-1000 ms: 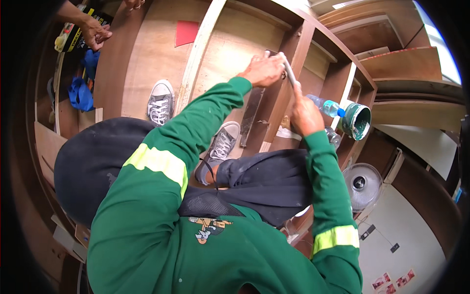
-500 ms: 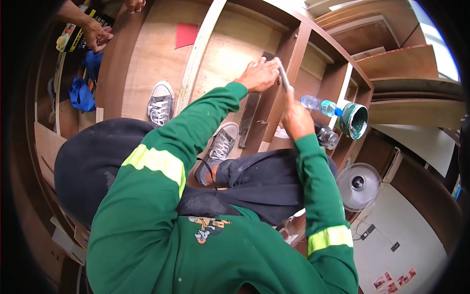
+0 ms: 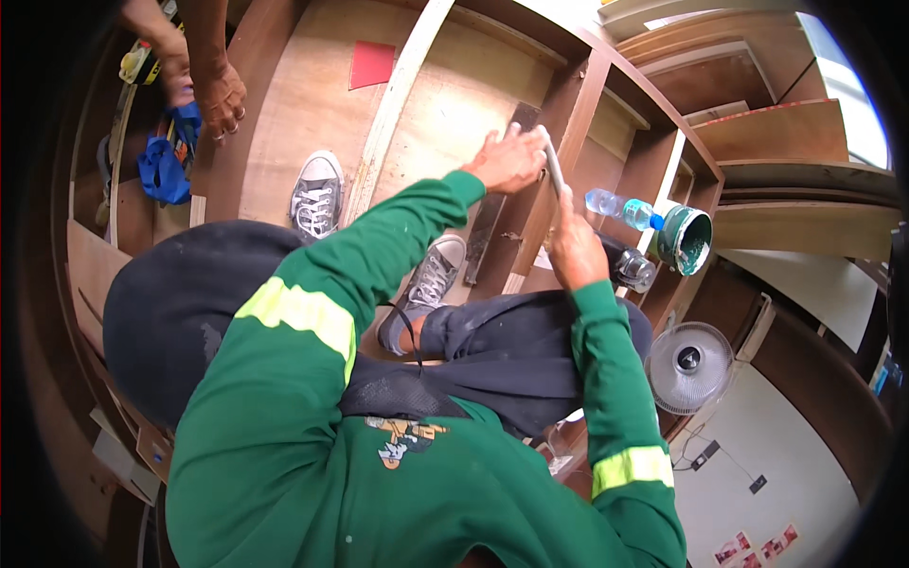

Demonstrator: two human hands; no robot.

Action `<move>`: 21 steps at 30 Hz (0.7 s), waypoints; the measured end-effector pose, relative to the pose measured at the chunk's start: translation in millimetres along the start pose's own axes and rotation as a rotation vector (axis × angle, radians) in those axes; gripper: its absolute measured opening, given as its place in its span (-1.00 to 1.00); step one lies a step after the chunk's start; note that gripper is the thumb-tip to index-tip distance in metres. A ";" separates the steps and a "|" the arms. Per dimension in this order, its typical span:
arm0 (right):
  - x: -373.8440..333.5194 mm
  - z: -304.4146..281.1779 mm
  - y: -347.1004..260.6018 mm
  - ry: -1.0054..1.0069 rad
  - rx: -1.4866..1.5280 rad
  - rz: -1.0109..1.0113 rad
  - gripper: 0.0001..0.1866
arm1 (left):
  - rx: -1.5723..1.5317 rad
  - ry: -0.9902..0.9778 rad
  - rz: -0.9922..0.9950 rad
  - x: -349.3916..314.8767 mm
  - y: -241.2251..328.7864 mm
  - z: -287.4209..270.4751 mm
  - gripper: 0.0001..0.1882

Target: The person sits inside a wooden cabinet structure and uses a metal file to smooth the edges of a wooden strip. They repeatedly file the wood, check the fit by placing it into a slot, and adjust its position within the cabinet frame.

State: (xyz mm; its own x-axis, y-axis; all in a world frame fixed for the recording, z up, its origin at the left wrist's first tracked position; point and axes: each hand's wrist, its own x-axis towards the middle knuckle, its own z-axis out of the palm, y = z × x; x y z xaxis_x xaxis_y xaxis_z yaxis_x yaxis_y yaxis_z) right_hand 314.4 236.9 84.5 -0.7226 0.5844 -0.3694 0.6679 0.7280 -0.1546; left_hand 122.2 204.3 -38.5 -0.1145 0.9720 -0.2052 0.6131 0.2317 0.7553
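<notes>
A thin, pale grey strip point(image 3: 553, 163), seen nearly edge-on, slants over the brown wooden frame board point(image 3: 574, 115); I cannot make out its exact kind. Around its lower end my right hand point(image 3: 577, 248) is closed. My left hand point(image 3: 511, 163) reaches across from the left, with its fingertips at the strip's upper end. What lies under the left palm is hidden. A long dark strip point(image 3: 485, 222) runs along the board's inner side, below the left hand.
Beside my right hand lie a clear water bottle point(image 3: 620, 206), a dark bottle point(image 3: 630, 265) and a green paint-stained bucket point(image 3: 684, 239). A fan point(image 3: 689, 365) stands lower right. At upper left, another person's hands point(image 3: 220, 99) are near a blue bag point(image 3: 163, 170). A red sheet point(image 3: 372, 64) lies on plywood.
My hands and the grey strip have shifted slightly down in the picture, with both hands still at the strip. The other person's hands have come lower, close to the blue bag.
</notes>
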 end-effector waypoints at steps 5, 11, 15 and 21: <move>40.7 9.7 -1.5 -0.047 -0.084 0.010 -0.29 | 0.076 -0.062 0.001 25.8 -32.2 -7.7 -0.40; -27.3 -33.4 -5.9 -0.111 -0.079 0.057 -0.27 | 0.005 -0.116 0.074 -8.6 13.8 -10.1 -0.38; -18.7 0.8 0.4 -0.050 -0.049 0.045 -0.27 | -0.013 -0.082 -0.001 -8.8 9.9 -0.6 -0.39; 21.6 10.9 -0.6 -0.078 -0.099 -0.006 -0.29 | 0.090 -0.067 0.019 10.7 -24.8 6.4 -0.39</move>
State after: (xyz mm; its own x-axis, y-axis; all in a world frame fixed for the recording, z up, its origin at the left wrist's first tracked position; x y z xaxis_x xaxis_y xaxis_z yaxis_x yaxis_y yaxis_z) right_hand 300.3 245.3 66.6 -0.7080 0.5529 -0.4394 0.6397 0.7657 -0.0673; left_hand 110.8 208.7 -63.4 -0.0516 0.9707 -0.2345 0.6828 0.2057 0.7011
